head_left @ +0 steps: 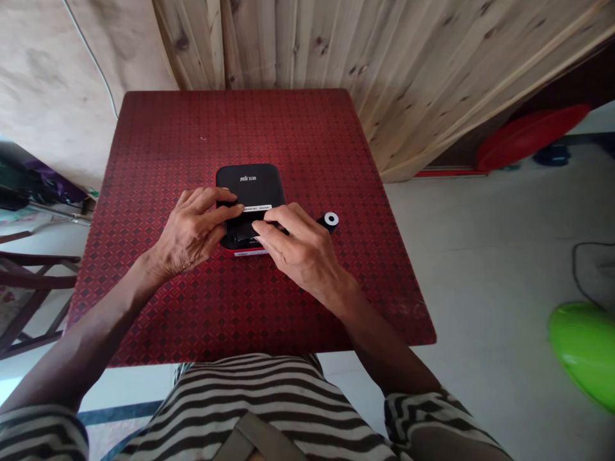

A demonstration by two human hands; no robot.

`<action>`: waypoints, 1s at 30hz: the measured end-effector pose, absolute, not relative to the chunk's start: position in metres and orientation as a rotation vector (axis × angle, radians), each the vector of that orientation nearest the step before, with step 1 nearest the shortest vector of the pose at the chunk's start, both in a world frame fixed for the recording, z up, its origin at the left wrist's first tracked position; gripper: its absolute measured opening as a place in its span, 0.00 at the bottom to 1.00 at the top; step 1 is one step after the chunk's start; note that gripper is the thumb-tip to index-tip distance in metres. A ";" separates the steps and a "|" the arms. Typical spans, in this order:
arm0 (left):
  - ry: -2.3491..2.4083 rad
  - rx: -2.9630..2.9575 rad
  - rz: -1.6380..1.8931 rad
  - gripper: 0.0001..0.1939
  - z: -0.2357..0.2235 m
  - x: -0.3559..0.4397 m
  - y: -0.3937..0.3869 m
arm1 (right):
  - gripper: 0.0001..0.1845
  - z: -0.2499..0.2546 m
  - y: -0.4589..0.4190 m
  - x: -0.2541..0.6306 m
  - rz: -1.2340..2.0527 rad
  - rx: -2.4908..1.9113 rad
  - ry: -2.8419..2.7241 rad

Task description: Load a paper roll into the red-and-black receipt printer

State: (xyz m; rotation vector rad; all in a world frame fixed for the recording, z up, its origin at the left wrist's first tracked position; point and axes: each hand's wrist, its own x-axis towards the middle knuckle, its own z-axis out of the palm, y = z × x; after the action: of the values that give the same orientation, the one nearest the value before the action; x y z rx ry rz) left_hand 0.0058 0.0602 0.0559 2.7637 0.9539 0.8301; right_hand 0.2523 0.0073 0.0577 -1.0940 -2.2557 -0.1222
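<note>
Fingers of the left hand were somewhat spread, their tips touching the left side of a black device at the centre of the frame; those of the right hand bent over its lower part, thumb and forefinger close together, though whether they pinched anything could not be told. The device lay flat on a red patterned table and showed rounded corners, pale lettering near its far end, a dark, partly glossy lower section and a red near edge. Counted were two hands, one device, two white labels on it (one across the middle, one along the near edge) and, right of centre, one dark roll with a white ring-shaped end. Both hands covered parts of the device; the right also partly hid the roll. Print on the labels was too small to read.
</note>
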 end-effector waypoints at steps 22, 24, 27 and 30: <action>1.023 2.790 0.940 0.30 0.035 0.006 0.041 | 0.22 0.038 -0.008 0.268 0.237 -1.351 -1.675; 1.085 2.743 0.999 0.35 0.029 0.004 0.034 | 0.25 0.029 -0.014 0.265 0.367 -1.422 -1.610; 1.175 2.672 1.103 0.40 0.021 0.004 0.022 | 0.26 0.018 -0.021 0.259 0.505 -1.486 -1.579; 1.221 2.637 1.185 0.36 0.015 0.004 0.014 | 0.25 0.011 -0.025 0.253 0.519 -1.473 -1.588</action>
State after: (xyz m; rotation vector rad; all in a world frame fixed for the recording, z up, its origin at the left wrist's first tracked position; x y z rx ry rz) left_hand 0.0040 0.0137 0.0147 2.6365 1.2214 1.1852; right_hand 0.2534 -0.0249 0.0115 -1.4727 -1.5876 0.5186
